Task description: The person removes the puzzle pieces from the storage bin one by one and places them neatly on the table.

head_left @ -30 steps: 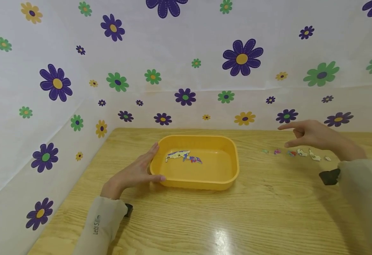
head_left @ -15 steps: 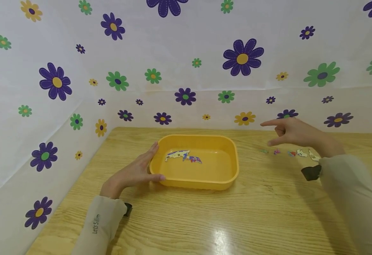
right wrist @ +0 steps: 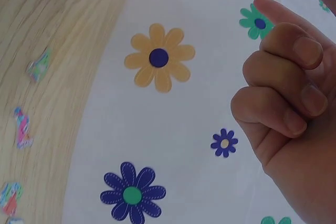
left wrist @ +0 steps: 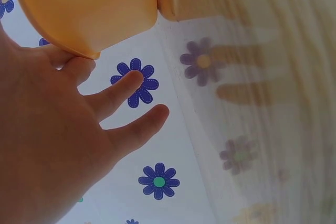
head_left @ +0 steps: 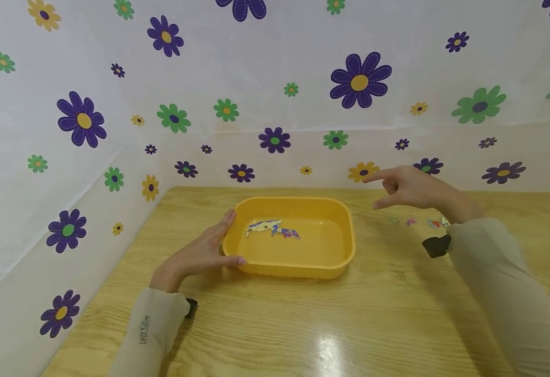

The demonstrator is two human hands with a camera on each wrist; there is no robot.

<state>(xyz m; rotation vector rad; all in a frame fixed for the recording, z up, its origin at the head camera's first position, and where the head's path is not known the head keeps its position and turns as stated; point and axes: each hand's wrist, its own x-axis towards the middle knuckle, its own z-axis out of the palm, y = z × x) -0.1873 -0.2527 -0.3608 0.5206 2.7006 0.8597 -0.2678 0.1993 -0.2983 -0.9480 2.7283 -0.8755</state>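
Note:
A yellow plastic tub (head_left: 298, 272) stands on the wooden table. My left hand (head_left: 197, 256) rests against its left end, thumb on the near rim; in the left wrist view some fingers touch the rim and two spread free. Inside the tub lie a cream-and-blue flat piece (head_left: 263, 226) and a blue-and-red one (head_left: 288, 233), end to end. My right hand (head_left: 413, 187) hovers right of the tub, thumb and index extended apart, the other fingers folded in. Nothing shows between its fingertips. Below it a row of flat pieces includes a green piece (head_left: 393, 220) and a pink piece (head_left: 412, 221).
A red-and-blue piece (head_left: 433, 223) and a pale piece (head_left: 445, 222) lie in the row near the right forearm, which covers part of the table. A white flowered sheet (head_left: 303, 110) rises behind the table (head_left: 265, 324) and at its left.
My right hand has moved left, from above the row of pieces towards the tub. The left hand and the tub stay in place.

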